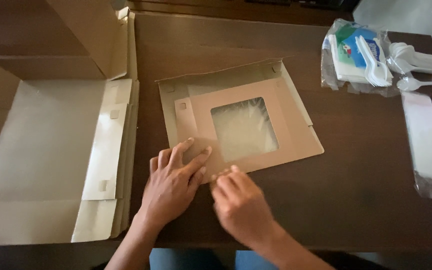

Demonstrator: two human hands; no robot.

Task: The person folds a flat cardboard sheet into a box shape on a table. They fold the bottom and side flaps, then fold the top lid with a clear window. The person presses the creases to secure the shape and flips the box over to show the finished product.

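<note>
My left hand lies flat, fingers spread, pinning the near-left corner of the flat windowed box blank; my right hand, blurred, fingers curled, touches its near edge. The blank lies mid-table, stretching away rightward from both hands, equally near.

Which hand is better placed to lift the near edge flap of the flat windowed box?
Probably the right hand: its fingertips touch the near edge of the flat brown cardboard windowed box, while the left hand presses flat on its corner.
</note>
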